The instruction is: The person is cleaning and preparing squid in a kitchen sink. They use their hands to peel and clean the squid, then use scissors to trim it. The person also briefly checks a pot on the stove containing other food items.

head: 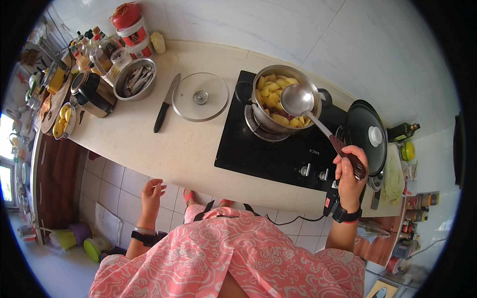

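My right hand point(350, 175) is closed around the brown handle of a metal ladle point(298, 100). The ladle's bowl, its rounded underside up, is over sliced potatoes point(271, 89) in a steel pot point(287, 67) on the black gas hob point(238, 149). Some darker pieces show among the slices. My left hand point(152, 190) hangs by the counter's front edge, fingers partly bent, holding nothing. A glass lid point(201, 97) with a steel rim lies left of the hob, and a knife point(167, 102) with a black handle lies beside that lid.
A steel bowl of fish point(137, 78), a kettle point(93, 93) and bottles stand at the left. A wide pan lid point(367, 136) covers the hob's right side. Beyond it are a dark green bottle point(402, 132) and leafy cabbage point(393, 175). A cable runs from my right wrist.
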### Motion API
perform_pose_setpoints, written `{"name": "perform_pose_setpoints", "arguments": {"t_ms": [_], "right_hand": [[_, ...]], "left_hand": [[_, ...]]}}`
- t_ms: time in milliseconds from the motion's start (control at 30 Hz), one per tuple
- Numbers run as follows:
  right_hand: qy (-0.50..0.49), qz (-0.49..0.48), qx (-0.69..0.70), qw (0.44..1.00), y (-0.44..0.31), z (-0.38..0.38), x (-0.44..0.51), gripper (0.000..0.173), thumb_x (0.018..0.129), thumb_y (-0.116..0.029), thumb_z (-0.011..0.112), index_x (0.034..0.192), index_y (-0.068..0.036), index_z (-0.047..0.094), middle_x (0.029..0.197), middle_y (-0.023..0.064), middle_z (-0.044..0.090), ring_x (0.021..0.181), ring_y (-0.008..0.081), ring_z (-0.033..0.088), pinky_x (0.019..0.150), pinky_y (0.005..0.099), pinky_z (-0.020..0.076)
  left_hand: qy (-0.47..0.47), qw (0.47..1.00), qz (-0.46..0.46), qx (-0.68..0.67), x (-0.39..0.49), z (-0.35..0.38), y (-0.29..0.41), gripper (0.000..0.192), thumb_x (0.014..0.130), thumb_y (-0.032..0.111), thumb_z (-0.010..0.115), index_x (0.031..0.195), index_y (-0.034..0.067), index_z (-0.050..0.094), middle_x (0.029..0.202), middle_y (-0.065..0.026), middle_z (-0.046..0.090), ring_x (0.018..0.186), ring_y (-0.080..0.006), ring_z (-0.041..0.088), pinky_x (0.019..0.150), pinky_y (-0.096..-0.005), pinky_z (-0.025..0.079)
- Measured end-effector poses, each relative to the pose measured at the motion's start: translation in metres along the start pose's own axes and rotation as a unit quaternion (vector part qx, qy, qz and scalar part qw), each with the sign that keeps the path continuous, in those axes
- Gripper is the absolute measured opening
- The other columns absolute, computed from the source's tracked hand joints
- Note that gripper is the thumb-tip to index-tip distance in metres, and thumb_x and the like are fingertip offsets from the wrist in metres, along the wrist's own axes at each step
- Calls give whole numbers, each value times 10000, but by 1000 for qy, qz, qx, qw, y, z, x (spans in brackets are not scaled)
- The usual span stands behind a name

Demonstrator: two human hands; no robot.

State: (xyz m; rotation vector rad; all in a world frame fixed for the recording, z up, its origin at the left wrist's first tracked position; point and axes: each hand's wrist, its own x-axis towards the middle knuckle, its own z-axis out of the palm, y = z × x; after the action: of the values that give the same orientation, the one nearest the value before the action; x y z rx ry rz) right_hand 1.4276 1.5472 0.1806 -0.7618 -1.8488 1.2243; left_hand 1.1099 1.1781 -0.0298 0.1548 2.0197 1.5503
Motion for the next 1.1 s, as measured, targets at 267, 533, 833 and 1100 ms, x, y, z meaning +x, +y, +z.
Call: {"name": "perform_pose_setpoints", "arguments": {"t_ms": [267, 533, 833, 1100], "right_hand": [[-3, -6, -35, 999, 1, 7, -4, 245, 879, -39, 559, 1122, -2, 552, 826, 70, 613, 550, 40, 463, 496, 176, 380], [-20, 4, -55, 998, 10, 8, -6, 264, 886, -32, 550, 1148, -1, 546, 844, 80, 621, 549, 35, 463, 505, 174, 389], [-16, 17, -49, 999, 16, 5, -5, 258, 893, -47, 564, 1147, -2, 551, 835, 72, 621, 559, 32, 469, 504, 171, 390], [-4, 21, -39, 999, 15, 5, -4, 255, 894, -46, 561, 1145, 0, 550, 819, 70, 620, 548, 36, 459, 493, 175, 382]], "left_hand": [[5, 1000, -8, 6, -3, -3, -3, 181, 960, 124, 523, 1084, 17, 600, 1022, -52, 636, 932, -166, 651, 762, -278, 522], [7, 1000, -8, 10, -4, -3, -6, 177, 961, 122, 519, 1078, 16, 599, 1019, -54, 635, 932, -166, 652, 759, -277, 524], [9, 1000, -8, 8, -2, -2, -7, 177, 961, 127, 523, 1079, 20, 600, 1018, -54, 635, 929, -167, 655, 759, -274, 523], [7, 1000, 1, 0, 0, 0, -4, 171, 963, 123, 521, 1078, 25, 599, 1021, -52, 635, 928, -166, 654, 753, -272, 517]]}}
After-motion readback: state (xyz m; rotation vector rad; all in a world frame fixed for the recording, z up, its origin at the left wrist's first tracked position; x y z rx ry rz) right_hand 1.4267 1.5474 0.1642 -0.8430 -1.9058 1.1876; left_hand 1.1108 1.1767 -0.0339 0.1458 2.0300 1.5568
